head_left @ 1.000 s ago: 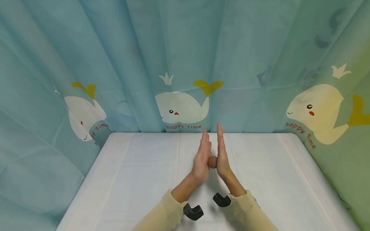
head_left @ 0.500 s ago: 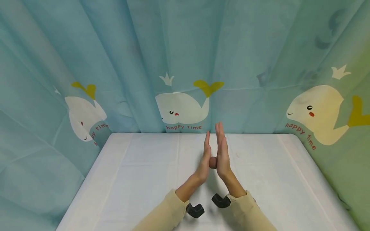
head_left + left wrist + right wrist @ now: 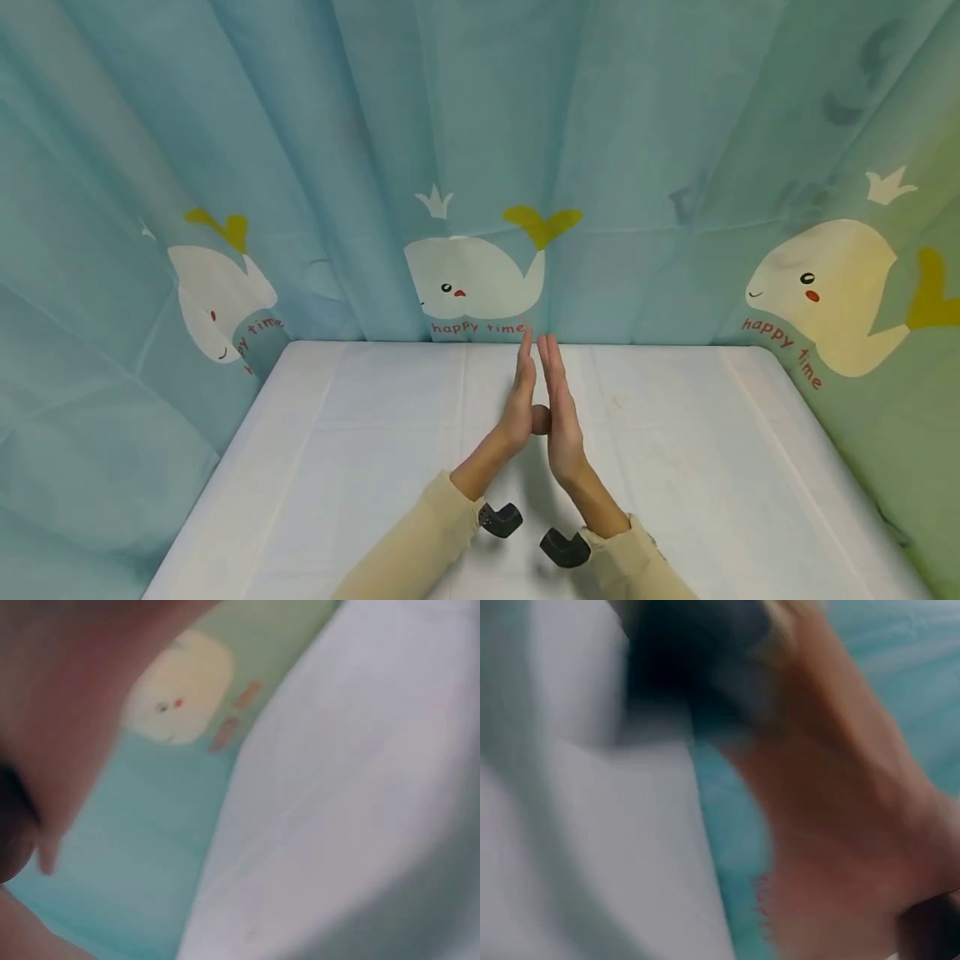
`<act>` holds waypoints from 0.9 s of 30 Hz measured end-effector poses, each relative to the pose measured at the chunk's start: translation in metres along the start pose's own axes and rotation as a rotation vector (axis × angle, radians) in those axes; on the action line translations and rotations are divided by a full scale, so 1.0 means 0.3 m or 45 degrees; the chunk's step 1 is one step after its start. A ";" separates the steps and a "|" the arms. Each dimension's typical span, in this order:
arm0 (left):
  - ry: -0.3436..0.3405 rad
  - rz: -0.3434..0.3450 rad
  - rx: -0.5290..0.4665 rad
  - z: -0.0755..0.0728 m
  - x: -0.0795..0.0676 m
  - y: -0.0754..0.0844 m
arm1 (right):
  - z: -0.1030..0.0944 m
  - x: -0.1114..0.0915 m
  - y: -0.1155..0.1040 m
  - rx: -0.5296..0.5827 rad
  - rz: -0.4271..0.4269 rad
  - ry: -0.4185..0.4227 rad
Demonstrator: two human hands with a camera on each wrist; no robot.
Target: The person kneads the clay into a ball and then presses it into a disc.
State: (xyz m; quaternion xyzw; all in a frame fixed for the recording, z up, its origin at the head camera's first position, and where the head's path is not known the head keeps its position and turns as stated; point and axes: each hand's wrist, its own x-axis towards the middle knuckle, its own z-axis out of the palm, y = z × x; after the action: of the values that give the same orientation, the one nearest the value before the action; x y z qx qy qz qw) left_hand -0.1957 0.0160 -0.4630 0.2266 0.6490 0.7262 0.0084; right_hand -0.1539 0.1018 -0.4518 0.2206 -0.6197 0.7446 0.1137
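A small brown ball (image 3: 540,420) sits between my two palms in the head view, above the white table. My left hand (image 3: 516,408) is upright with straight fingers, its palm against the ball's left side. From the right, my right hand (image 3: 564,429) faces it, fingers also straight and palm touching the ball. Part of the ball (image 3: 13,851) shows at the left edge of the left wrist view, which is blurred. In the right wrist view a blurred hand and wrist (image 3: 840,825) fill the right side; what the ball is made of cannot be told.
Under the hands is a white-covered table (image 3: 375,467). A blue-green curtain (image 3: 630,167) with whale prints surrounds its back and sides. Each wrist wears a black camera, the left one (image 3: 501,520) and the right one (image 3: 566,548) close together below the hands.
Over the last half second, my right hand has slid back toward me and left while my left hand moved slightly forward and left. The ball shifted a little left, still between the palms.
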 end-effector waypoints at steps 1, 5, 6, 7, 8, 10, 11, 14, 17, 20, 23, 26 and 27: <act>-0.023 -0.023 -0.014 0.006 -0.010 -0.008 | -0.011 0.014 -0.001 -0.018 0.003 0.020; -0.090 -0.012 -0.108 0.037 -0.047 0.007 | -0.069 0.061 0.034 -0.090 0.065 0.078; -0.096 0.004 -0.124 0.042 -0.051 0.022 | -0.081 0.065 0.049 -0.099 0.087 0.082; -0.103 0.025 -0.143 0.045 -0.054 0.040 | -0.089 0.066 0.062 -0.103 0.098 0.081; -0.110 0.046 -0.150 0.046 -0.053 0.056 | -0.093 0.062 0.074 -0.096 0.111 0.080; -0.107 0.061 -0.155 0.042 -0.043 0.084 | -0.086 0.044 0.083 -0.061 0.109 0.058; -0.090 0.055 -0.147 0.038 -0.036 0.090 | -0.075 0.031 0.082 -0.044 0.091 0.038; 0.006 0.038 -0.085 0.018 -0.004 0.078 | -0.031 -0.002 0.054 -0.026 -0.008 -0.035; 0.063 0.021 -0.031 0.007 0.011 0.033 | -0.002 -0.004 0.007 -0.087 -0.085 -0.038; 0.015 0.011 -0.007 0.018 -0.009 0.006 | -0.016 0.032 -0.016 -0.140 -0.075 0.022; -0.026 0.027 -0.053 0.038 -0.040 0.022 | -0.053 0.068 0.010 -0.157 -0.027 0.051; -0.019 0.108 -0.055 0.046 -0.050 0.064 | -0.073 0.058 0.060 -0.134 0.042 0.031; -0.016 0.129 -0.042 0.045 -0.047 0.076 | -0.071 0.046 0.074 -0.123 0.067 0.015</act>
State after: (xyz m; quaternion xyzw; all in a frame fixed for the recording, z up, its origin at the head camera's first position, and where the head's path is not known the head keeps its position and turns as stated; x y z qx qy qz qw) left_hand -0.1719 0.0207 -0.4452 0.2634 0.6247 0.7348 -0.0207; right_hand -0.1797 0.1164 -0.4676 0.1941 -0.6599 0.7178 0.1080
